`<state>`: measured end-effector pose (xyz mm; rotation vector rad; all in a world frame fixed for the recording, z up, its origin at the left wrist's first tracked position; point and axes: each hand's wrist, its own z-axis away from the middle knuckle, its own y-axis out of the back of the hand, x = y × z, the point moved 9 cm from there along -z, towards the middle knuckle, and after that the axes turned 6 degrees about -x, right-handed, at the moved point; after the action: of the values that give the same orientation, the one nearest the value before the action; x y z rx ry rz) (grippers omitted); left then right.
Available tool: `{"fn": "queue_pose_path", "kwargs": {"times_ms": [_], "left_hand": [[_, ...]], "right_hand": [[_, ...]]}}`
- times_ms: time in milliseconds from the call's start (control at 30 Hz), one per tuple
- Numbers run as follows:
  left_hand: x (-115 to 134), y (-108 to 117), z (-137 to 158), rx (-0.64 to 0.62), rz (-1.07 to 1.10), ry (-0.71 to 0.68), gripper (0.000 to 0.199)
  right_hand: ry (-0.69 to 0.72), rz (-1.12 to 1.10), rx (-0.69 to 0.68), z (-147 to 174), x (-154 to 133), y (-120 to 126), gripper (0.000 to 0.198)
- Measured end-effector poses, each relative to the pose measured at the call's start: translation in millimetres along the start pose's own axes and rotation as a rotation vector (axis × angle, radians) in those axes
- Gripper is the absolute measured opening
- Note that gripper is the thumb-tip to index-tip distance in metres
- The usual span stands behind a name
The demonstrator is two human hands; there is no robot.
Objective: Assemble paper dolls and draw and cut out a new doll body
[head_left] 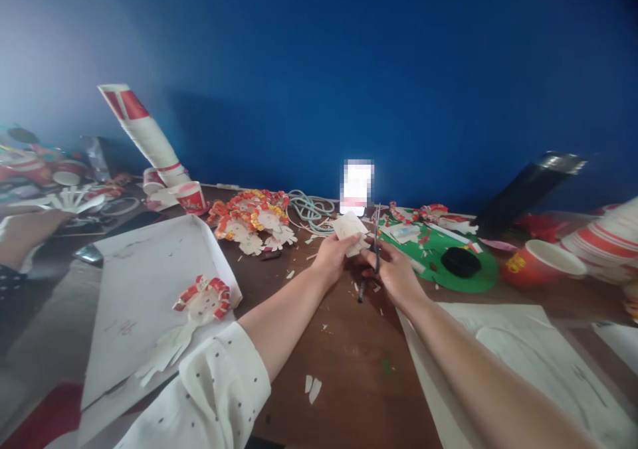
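My left hand (333,258) is closed on a pale piece of paper (350,226), held up above the table. Close beside it, my right hand (395,273) grips a pair of scissors (377,243) with the blades pointing up and away from me. The blades stand just right of the paper; whether they touch it I cannot tell. Small paper scraps (313,388) are scattered on the brown table (349,362). A paper doll face with red and white curls (203,299) rests on a white box lid (144,303) to the left.
Several more paper dolls (252,216) are piled behind my left arm near a coiled cable (312,210). A green sheet (448,263), a red paper cup (541,266) and a dark bottle (523,190) stand right. Leaning cup stacks (149,140) rise left. Another person's hand (34,233) is far left.
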<state>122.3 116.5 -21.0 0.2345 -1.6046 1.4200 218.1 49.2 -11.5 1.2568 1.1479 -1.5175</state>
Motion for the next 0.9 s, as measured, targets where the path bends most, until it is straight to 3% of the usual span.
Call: {"fn": "queue_pose_path", "kwargs": {"times_ms": [167, 333, 900], "left_hand": [[15.4, 9.7, -3.6, 0.055, -0.059, -0.097, 0.032], [16.0, 7.1, -5.1, 0.011, -0.101, -0.111, 0.035], [20.1, 11.8, -6.7, 0.025, -0.345, -0.124, 0.029]], "right_hand": [[-0.035, 0.040, -0.086, 1.2, 3.5, -3.0, 0.042], [-0.061, 0.116, -0.155, -0.3, 9.7, -0.8, 0.038], [-0.026, 0.223, -0.106, 0.5, 1.8, 6.0, 0.047]]}}
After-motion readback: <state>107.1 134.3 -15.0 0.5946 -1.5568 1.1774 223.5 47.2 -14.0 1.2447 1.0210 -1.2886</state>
